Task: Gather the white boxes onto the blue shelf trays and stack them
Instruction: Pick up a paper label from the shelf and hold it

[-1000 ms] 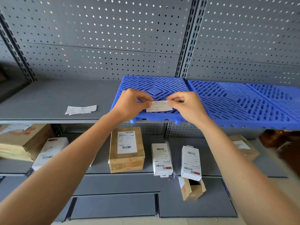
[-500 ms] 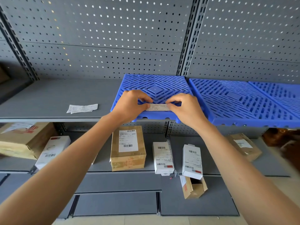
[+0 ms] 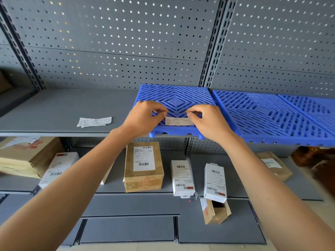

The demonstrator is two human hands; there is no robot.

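The blue tray (image 3: 174, 98) sits on the upper shelf (image 3: 54, 113); two white boxes (image 3: 182, 176) stand on the shelf below it. My left hand (image 3: 143, 118) and right hand (image 3: 208, 122) pinch a paper label (image 3: 179, 121) (print unreadable) against the tray's front edge, fingers curled.

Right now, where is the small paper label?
In the head view the paper label lies centre frame on the front edge of the leftmost blue tray, between the left hand and right hand.
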